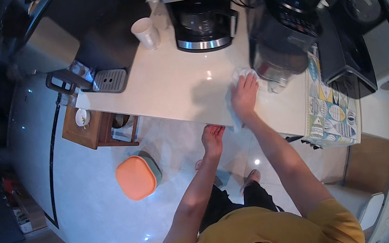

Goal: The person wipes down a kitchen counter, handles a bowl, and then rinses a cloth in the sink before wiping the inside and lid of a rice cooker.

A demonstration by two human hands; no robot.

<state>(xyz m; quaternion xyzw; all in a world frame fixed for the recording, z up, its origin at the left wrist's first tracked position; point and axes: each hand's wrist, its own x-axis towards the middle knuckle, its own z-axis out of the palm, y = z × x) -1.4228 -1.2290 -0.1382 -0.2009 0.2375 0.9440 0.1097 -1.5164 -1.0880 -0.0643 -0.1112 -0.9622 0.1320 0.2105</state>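
My right hand (pixel 244 95) presses a crumpled white cloth or wipe (pixel 244 72) flat on the white countertop (pixel 165 87), left of a clear-jarred dark appliance (pixel 276 65). My fingers are spread over the cloth, and part of it shows beyond the fingertips. My left hand (pixel 214 137) is at the counter's front edge, palm up with its fingers slightly curled; whether anything lies under the fingers is hard to see. Beyond my hands a drip coffee maker with a glass carafe (pixel 201 23) stands at the back, and a white mug (pixel 146 33) is to its left.
A dispenser with a grey drip tray (pixel 110 81) occupies the counter's left end. At right, a fish-patterned cloth (pixel 332 114) lies under a black appliance (pixel 344 46). On the floor are an orange-lidded bin (pixel 136 177) and a wooden stand (pixel 83 134) holding a white bowl (pixel 82 117).
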